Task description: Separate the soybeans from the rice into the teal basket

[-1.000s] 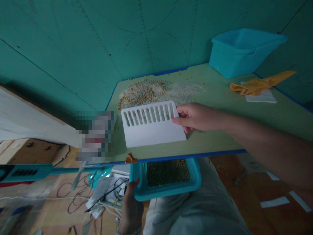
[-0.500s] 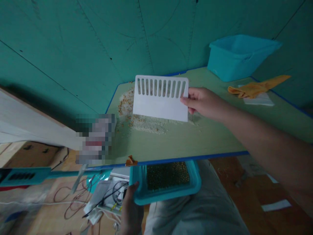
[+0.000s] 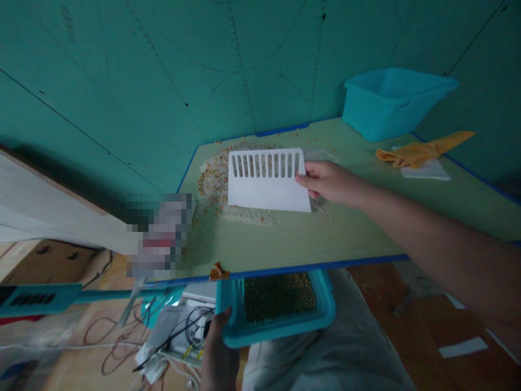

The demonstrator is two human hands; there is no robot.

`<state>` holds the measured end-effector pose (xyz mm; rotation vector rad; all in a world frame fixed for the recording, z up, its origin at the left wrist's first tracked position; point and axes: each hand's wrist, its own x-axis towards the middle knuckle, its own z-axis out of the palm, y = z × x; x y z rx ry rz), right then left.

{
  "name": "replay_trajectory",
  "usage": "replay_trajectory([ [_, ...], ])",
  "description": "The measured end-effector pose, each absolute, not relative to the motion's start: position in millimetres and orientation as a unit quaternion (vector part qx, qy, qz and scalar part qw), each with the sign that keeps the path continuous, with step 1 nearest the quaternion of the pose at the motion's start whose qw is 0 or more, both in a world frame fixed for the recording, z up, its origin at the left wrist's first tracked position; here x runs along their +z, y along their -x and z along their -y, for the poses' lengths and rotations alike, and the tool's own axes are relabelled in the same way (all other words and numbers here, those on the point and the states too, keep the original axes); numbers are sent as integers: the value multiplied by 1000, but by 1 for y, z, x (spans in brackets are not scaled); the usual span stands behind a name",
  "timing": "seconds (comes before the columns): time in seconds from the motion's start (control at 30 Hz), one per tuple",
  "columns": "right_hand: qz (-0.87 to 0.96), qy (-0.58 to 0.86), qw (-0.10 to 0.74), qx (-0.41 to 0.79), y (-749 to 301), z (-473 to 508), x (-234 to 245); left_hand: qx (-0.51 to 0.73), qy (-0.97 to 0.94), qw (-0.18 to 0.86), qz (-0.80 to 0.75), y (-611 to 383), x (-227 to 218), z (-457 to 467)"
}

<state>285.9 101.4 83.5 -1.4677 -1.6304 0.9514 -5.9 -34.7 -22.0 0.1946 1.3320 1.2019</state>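
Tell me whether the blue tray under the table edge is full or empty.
Not empty: small yellowish grains cover the floor of the blue tray, below its rim. The left hand grips its corner.

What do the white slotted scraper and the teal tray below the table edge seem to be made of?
The white scraper looks like matte plastic: thin, stiff sheet, cleanly moulded slots. The teal tray, probably slightly glossy plastic: uniform colour, rounded moulded rim.

Teal walls (image 3: 163,81) (dim), wooden floor (image 3: 407,293)
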Motion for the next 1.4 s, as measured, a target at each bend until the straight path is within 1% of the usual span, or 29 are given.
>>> replay_trajectory([
  [0.17,639,564,369,369,-286,-102,82,517,-49,593,-615,2,-14,34],
  [0.73,644,529,338,438,-283,-98,82,500,-76,605,-616,0,-11,31],
  [0.97,652,507,343,447,-283,-96,82,509,-69,609,-604,2,-12,31],
  [1.17,663,480,335,467,-281,-92,86,525,-72,581,-618,3,-12,31],
  [1.3,661,475,346,466,-280,-92,83,514,-74,587,-622,1,-10,29],
  [1.4,662,467,331,483,-278,-92,81,517,-72,597,-610,-1,-9,28],
])
